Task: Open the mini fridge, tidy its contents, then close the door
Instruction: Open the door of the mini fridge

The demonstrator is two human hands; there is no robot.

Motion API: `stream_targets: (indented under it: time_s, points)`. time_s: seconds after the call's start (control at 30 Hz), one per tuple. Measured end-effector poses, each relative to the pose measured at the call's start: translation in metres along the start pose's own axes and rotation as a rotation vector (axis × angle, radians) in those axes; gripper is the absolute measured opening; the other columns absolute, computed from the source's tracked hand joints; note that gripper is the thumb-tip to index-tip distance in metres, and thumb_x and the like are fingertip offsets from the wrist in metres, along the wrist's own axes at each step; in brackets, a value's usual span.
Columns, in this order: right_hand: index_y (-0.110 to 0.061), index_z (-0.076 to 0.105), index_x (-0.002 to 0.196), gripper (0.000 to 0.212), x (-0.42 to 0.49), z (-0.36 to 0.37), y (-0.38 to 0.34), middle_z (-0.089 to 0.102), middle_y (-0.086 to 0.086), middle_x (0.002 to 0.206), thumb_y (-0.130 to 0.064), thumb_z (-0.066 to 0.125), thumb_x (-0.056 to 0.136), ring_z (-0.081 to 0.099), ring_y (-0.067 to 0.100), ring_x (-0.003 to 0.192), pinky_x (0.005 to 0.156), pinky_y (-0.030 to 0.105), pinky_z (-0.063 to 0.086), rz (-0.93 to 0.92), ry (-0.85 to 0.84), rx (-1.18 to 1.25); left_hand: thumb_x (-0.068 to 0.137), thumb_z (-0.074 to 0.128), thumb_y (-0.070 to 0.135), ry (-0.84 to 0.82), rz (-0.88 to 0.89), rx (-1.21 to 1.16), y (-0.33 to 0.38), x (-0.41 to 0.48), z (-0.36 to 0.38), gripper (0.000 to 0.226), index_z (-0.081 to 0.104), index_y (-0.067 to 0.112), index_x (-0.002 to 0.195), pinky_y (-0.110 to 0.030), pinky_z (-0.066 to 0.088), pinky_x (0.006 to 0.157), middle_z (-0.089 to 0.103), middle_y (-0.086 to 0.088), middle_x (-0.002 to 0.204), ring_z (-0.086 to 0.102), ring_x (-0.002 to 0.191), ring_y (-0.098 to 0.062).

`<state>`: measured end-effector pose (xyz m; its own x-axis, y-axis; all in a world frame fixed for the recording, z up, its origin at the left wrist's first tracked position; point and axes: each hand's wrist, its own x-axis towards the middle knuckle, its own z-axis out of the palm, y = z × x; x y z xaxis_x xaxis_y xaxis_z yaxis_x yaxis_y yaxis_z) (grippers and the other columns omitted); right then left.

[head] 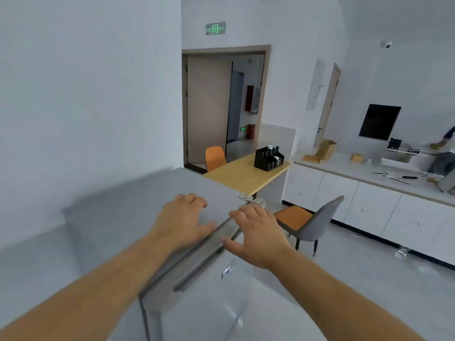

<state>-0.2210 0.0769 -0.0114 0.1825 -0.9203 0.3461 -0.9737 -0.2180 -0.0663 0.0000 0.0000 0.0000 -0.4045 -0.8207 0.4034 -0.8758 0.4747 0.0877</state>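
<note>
**Both hands at the top of the fridge**

A grey fridge (128, 217) stands against the white wall on the left, seen from above. The left hand (183, 217) lies palm down on its flat top, fingers loosely spread and curled a little at the tips, holding nothing. Just right of it runs the top edge of the door (209, 299), which looks shut or nearly so; I cannot tell if a gap has opened. A long handle (206, 257) runs along that edge. The right hand (258, 232) sits over the far end of the handle, fingers spread and draped across it, thumb pointing back along the bar. Whether it actually grips the bar I cannot tell. A metal hinge (247, 197) shows at the far corner.

Beyond, a wooden table (246, 175) carries a black organiser (268, 158), with an orange chair (214, 157) behind it. Right of the hands stands a grey chair (317, 222) with an orange seat. Further right, white cabinets (369, 203) run under a cluttered counter, where another person's arm (443, 143) shows at the frame's edge.
</note>
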Motion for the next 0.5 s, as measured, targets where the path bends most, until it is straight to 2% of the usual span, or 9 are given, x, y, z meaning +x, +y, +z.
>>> stream_targets:
  time_s: [0.23,0.37,0.5]
  points:
    - [-0.031,0.049,0.143,0.071,0.004,0.029,-0.028,0.051,-0.003,0.142,-0.077,0.034,0.092,0.039,0.021,0.136,0.116,0.045,0.032,-0.078,-0.020,0.055,0.082,0.042,0.086,-0.080,-0.086,-0.129,-0.016,-0.010,0.024,0.071,0.061,0.032,0.123,-0.042,0.050,0.095,0.062,0.009,0.131,0.052,0.120,-0.018]
    - [-0.029,0.053,0.137,0.061,0.001,0.045,-0.034,0.054,-0.005,0.133,-0.070,0.035,0.095,0.042,0.019,0.129,0.113,0.040,0.032,-0.072,0.008,0.104,0.085,0.046,0.079,-0.066,-0.071,-0.133,-0.018,-0.013,0.030,0.061,0.064,0.031,0.118,-0.040,0.050,0.092,0.065,0.009,0.122,0.054,0.113,-0.017]
    - [-0.025,0.057,0.136,0.058,-0.002,0.058,-0.038,0.056,-0.001,0.131,-0.063,0.038,0.096,0.042,0.021,0.127,0.115,0.043,0.031,-0.044,0.079,0.141,0.085,0.051,0.072,-0.066,-0.066,-0.127,-0.018,-0.011,0.033,0.054,0.063,0.031,0.118,-0.040,0.050,0.090,0.066,0.007,0.119,0.054,0.110,-0.018]
